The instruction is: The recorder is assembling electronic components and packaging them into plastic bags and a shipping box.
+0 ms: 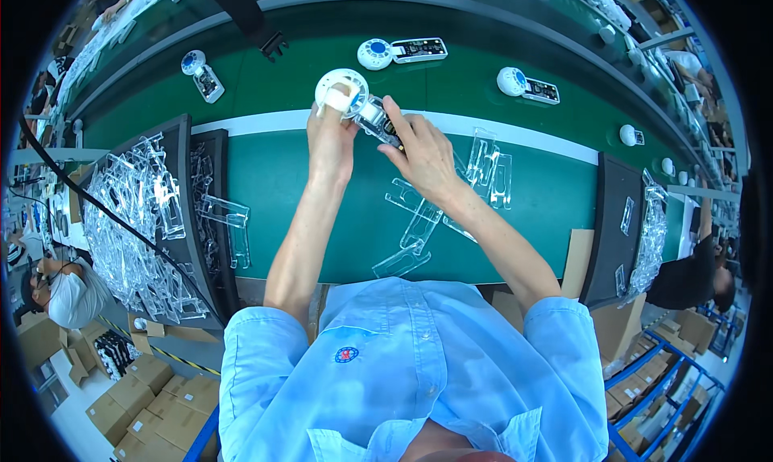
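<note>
Over the near edge of the green belt (266, 84), both my hands hold one white device with a round head (331, 82). My left hand (328, 144) is closed around the round head, its fingers partly covering it. My right hand (425, 154) grips the rectangular body (375, 119), which shows dark electronics, with the thumb on the near side and fingers on the far side. A clear plastic piece seems to lie along that body, but my fingers hide part of it. Loose clear plastic frames (419, 224) lie near my right forearm on the teal worktop (274, 164).
A dark tray heaped with clear plastic frames (133, 220) stands at the left. Another dark tray (605, 228) is at the right. Similar devices (419, 50) sit along the belt. A black strap with a buckle (272, 43) hangs above, and a black cable (105, 208) crosses the left.
</note>
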The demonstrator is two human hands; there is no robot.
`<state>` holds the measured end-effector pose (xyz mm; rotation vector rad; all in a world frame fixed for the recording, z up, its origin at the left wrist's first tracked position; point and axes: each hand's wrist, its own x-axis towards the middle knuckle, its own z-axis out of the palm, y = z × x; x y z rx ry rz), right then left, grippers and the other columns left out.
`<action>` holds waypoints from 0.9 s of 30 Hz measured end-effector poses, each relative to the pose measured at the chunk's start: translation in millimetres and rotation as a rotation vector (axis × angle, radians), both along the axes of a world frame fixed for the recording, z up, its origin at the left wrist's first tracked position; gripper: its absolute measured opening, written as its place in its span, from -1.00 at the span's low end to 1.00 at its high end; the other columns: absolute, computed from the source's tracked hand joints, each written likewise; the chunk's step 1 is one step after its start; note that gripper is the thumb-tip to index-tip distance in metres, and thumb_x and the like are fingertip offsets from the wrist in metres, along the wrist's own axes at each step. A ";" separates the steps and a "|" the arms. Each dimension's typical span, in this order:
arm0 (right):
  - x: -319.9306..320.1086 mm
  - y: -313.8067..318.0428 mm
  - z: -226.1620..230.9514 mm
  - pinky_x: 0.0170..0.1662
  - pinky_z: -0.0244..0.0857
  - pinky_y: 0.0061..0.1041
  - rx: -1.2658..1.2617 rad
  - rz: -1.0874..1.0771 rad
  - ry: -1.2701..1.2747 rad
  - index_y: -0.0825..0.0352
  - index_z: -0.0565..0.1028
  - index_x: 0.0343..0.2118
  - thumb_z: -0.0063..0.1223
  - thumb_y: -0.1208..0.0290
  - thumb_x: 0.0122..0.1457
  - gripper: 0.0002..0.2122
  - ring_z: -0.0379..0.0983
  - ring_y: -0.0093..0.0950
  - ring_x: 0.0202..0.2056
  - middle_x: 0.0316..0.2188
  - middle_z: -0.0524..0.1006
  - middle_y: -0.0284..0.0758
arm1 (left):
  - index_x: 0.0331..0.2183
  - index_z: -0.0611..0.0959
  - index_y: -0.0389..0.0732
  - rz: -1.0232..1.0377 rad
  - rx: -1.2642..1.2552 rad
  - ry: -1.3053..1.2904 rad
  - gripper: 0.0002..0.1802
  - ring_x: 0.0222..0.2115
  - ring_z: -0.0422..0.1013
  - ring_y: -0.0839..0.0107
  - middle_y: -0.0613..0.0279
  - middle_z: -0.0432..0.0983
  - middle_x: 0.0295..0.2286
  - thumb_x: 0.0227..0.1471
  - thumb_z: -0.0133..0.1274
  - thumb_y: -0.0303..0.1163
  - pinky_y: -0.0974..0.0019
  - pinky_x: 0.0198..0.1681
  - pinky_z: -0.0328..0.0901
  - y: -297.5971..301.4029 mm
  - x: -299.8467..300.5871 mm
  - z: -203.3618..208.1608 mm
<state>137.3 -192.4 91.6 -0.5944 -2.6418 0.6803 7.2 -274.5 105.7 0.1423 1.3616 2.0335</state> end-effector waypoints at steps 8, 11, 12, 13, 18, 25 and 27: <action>-0.8 1.1 17.9 -0.31 0.33 -0.34 0.191 0.124 0.196 0.19 0.30 0.07 0.20 0.24 -0.11 -0.39 0.38 -0.31 -0.35 -0.29 0.41 -0.22 | -0.09 0.42 -0.30 -0.221 0.201 -0.195 -0.54 -0.06 0.33 0.24 0.02 0.38 -0.11 0.05 0.05 -0.20 0.20 -0.02 0.27 -5.2 19.1 -13.7; -8.2 -1.0 5.8 -0.26 0.30 -0.40 -0.153 -0.082 0.328 0.31 0.33 -0.01 0.01 0.26 0.10 -0.60 0.40 -0.33 -0.37 -0.28 0.44 -0.20 | -0.08 0.42 -0.32 -0.092 0.179 -0.107 -0.56 -0.06 0.33 0.24 0.02 0.38 -0.11 0.04 0.06 -0.29 0.19 0.00 0.26 -4.6 24.0 -7.8; -10.3 -1.9 3.2 -0.27 0.29 -0.44 -0.444 -0.270 0.434 0.34 0.36 -0.07 -0.07 0.26 0.17 -0.67 0.40 -0.38 -0.39 -0.32 0.45 -0.20 | -0.07 0.41 -0.32 -0.033 0.232 -0.076 -0.56 -0.06 0.33 0.25 0.03 0.37 -0.11 0.03 0.07 -0.32 0.18 0.01 0.26 -4.3 28.3 -6.0; -16.1 3.6 1.7 -0.38 0.22 -0.52 -0.611 -0.394 0.422 0.42 0.43 -0.30 -0.28 0.24 0.25 -0.68 0.32 -0.52 -0.50 -0.49 0.45 -0.24 | -0.04 0.38 -0.34 0.001 0.269 -0.038 -0.52 -0.07 0.34 0.25 0.05 0.36 -0.10 0.02 0.08 -0.34 0.19 0.01 0.26 -3.9 30.4 -5.4; -25.7 6.1 -2.4 -0.52 0.09 -0.52 -0.888 -0.529 0.551 0.44 0.42 -0.61 -0.38 0.22 0.28 -0.54 0.19 -0.62 -0.63 -0.70 0.38 -0.35 | -0.01 0.31 -0.38 -0.003 0.116 0.091 -0.39 -0.01 0.29 0.18 -0.06 0.36 -0.10 0.03 0.06 -0.17 0.13 0.06 0.19 -10.9 42.8 7.3; -48.0 8.1 -13.5 -0.48 0.15 -0.39 -0.756 -0.377 0.541 0.46 0.42 -0.59 -0.37 0.22 0.26 -0.56 0.31 -0.46 -0.60 -0.70 0.41 -0.20 | -0.08 0.38 -0.37 0.114 -0.022 0.206 -0.55 -0.13 0.38 0.29 -0.08 0.43 -0.15 0.05 0.04 -0.30 0.28 -0.02 0.23 -10.3 26.8 2.7; -60.1 22.6 -20.9 -0.44 0.20 -0.35 -0.778 -0.275 0.362 0.44 0.43 -0.52 -0.34 0.21 0.25 -0.59 0.35 -0.32 -0.58 -0.64 0.44 -0.17 | -0.11 0.40 -0.37 0.035 -0.114 0.172 -0.54 -0.18 0.41 0.29 -0.05 0.47 -0.21 0.06 0.03 -0.24 0.28 -0.09 0.27 -0.9 -17.2 -8.5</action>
